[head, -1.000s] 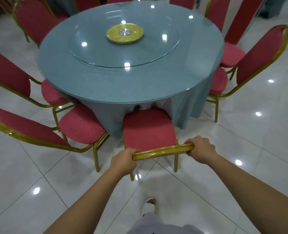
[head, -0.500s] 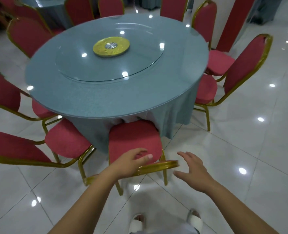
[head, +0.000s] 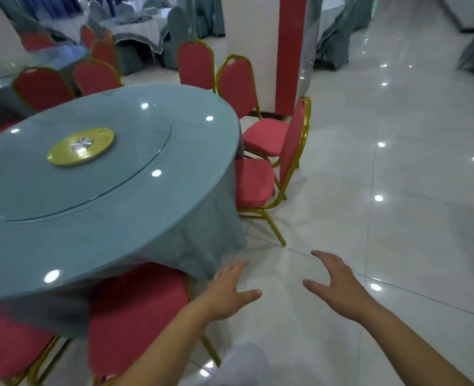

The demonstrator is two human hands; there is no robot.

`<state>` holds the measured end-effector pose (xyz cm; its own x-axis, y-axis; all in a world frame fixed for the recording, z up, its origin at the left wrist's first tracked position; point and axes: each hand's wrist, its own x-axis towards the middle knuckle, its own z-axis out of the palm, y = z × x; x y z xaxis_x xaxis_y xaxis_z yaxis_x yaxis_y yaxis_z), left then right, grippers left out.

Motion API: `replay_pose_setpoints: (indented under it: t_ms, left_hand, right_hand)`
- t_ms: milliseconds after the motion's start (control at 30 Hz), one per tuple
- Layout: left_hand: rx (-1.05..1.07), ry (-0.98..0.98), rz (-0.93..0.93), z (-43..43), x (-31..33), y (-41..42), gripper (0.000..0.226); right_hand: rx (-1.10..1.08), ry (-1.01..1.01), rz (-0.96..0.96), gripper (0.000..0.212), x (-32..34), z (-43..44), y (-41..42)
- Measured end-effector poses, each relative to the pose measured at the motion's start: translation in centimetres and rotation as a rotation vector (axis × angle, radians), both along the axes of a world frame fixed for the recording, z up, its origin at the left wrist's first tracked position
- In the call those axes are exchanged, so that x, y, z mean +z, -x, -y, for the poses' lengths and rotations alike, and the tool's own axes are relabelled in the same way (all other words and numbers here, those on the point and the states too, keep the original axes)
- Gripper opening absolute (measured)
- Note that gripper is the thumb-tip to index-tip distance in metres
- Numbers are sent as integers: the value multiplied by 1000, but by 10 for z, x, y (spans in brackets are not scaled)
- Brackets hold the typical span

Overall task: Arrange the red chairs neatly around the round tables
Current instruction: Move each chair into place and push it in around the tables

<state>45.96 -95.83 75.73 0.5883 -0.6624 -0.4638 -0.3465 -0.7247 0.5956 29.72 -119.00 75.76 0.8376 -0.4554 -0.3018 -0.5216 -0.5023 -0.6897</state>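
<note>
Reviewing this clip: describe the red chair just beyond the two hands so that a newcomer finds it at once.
Start at the round table with the blue-grey cloth and follow its right edge. Two red chairs stand close together there; the wanted chair is the nearer one, seat against the cloth. Its back shows side-on, while the neighbour chair shows its full back.

Bright, even light; lamp reflections dot the glossy floor (head: pixel 402 235) and round table (head: pixel 113 227), whose near edges seem motion-blurred.
</note>
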Motion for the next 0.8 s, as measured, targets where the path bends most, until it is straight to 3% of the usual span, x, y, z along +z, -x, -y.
replay_pose_setpoints:
  t_ms: [267,567,700,800]
  left_hand:
    - [89,97,-20,209,-9,-104,92]
    - [326,220,-67,454,-6,-260,91]
    - [420,179,-52,530,-10,-308,81]
    - [472,153,-18,566,-22,-326,51]
  right_hand:
    - [-205,-38,106,68,5,147,-38]
    - [-264,-30,38,65,37,335,-119]
    - [-300,-42,43,63,35,400,-140]
    - [-269,-81,73,61,23,440,-163]
